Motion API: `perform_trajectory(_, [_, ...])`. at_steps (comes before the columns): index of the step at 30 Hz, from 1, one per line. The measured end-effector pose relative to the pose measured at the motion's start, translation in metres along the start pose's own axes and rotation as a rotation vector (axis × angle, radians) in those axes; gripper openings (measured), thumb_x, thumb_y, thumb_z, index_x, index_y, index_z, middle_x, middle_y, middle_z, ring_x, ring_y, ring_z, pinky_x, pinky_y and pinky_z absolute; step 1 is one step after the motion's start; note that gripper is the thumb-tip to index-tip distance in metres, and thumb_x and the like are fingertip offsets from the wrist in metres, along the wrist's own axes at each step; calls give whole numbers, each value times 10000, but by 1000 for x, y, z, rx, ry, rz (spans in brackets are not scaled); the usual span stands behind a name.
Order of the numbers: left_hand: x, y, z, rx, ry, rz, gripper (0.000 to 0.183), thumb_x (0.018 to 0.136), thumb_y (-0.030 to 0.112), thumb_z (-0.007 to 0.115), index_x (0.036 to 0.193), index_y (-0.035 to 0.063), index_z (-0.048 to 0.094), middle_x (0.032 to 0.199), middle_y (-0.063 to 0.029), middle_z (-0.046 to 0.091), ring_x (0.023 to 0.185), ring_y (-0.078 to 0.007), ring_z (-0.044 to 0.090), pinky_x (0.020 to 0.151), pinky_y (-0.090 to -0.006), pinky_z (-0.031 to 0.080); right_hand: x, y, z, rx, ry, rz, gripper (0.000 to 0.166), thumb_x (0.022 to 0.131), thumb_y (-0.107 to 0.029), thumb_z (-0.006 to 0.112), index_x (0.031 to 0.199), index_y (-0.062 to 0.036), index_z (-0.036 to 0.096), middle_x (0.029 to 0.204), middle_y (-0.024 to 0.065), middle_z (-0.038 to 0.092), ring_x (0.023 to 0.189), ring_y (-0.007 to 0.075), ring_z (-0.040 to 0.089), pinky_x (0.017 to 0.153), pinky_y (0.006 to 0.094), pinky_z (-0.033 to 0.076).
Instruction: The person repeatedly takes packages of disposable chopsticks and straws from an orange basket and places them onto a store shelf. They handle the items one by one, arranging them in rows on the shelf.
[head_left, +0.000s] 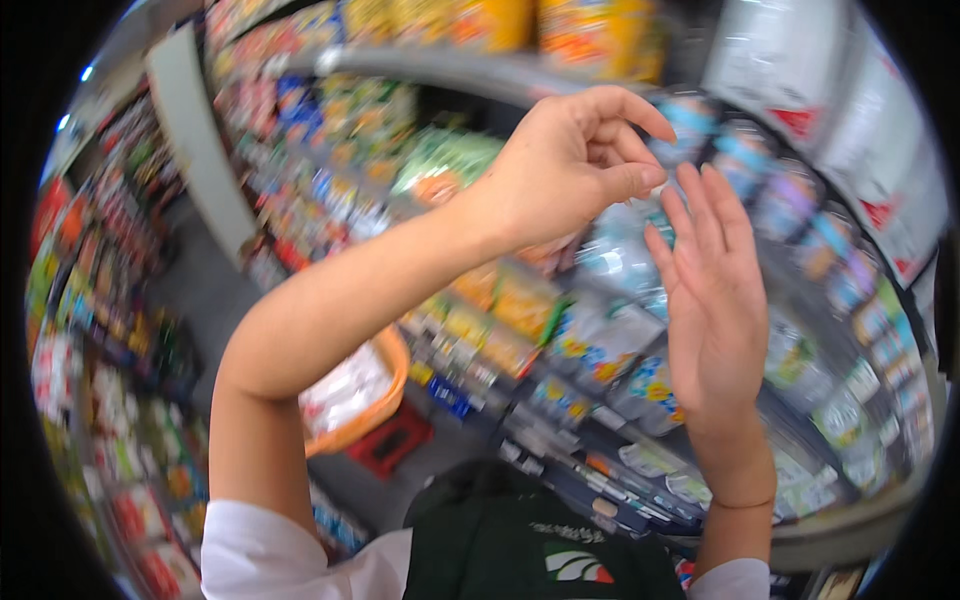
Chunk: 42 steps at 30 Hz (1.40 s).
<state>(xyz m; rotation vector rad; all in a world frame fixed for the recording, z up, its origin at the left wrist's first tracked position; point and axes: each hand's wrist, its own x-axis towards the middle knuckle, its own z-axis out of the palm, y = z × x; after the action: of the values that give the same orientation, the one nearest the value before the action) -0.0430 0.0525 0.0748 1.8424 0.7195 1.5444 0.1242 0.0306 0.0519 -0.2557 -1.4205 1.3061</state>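
Observation:
My left hand (581, 161) is raised in front of the store shelves, fingers curled, with the thumb close to the fingertips. Whether something small sits between them cannot be told. My right hand (709, 277) is held up just to the right, palm showing and fingers spread a little, holding nothing. The fingertips of both hands are close together; blur hides whether they touch. Behind them are clear plastic packages (619, 251) and a green-and-clear bag (450, 161) on the shelf. Yellow snack-like packets (525, 304) lie below my left forearm.
An orange basket (401, 367) with white packages stands at lower left above a red plastic stool (390, 442). Large white packs (780, 60) and yellow bags (600, 34) sit on the top shelf. A grey aisle floor (199, 262) runs at left, with another stocked shelf (112, 420) beyond.

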Motion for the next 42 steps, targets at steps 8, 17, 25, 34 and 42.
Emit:
perform_trajectory(8, [-215, -93, -166, 141, 381, -758, 211, 861, 108, 588, 1044, 11, 545, 800, -63, 654, 684, -99, 624, 593, -219, 504, -56, 194, 94, 285, -169, 742, 504, 850, -59, 502, 1321, -20, 326, 1368, 107, 346, 1253, 236, 338, 1039, 403, 255])
perform_trajectory(17, [-499, -194, -273, 470, 547, -1404, 375, 762, 152, 686, 1078, 7, 546, 897, -118, 650, 824, -178, 617, 712, -284, 486, -135, 410, 181, 608, 37, 1578, 474, 853, -62, 546, 1273, -19, 329, 1252, 147, 404, 1169, 274, 412, 1013, 424, 337])
perform_trajectory(25, [-580, -265, -290, 681, 620, -1510, 468, 687, 206, 714, 1094, 47, 545, 1068, -166, 587, 912, -304, 603, 790, -357, 490, -213, 546, 227, 366, 280, 1773, 481, 820, -37, 579, 1243, -4, 352, 1233, 159, 419, 1205, 312, 381, 1038, 439, 312])
perform_trajectory(34, [-601, -313, -294, 843, 483, -1639, 607, 669, 244, 712, 1225, 155, 483, 1333, -141, 385, 1238, -325, 346, 986, -432, 356, -247, 632, 259, 219, 471, 1853, 556, 837, -146, 594, 1294, 29, 328, 1367, 162, 295, 1297, 307, 267, 1066, 415, 261])
perform_trajectory(42, [-586, -318, -296, 706, 533, -1734, 617, 674, 291, 708, 1235, 160, 485, 1361, -160, 351, 1264, -329, 304, 1024, -422, 309, -245, 665, 278, 135, 489, 1852, 541, 806, -249, 659, 1235, -42, 403, 1301, 123, 366, 1257, 268, 318, 1042, 393, 291])
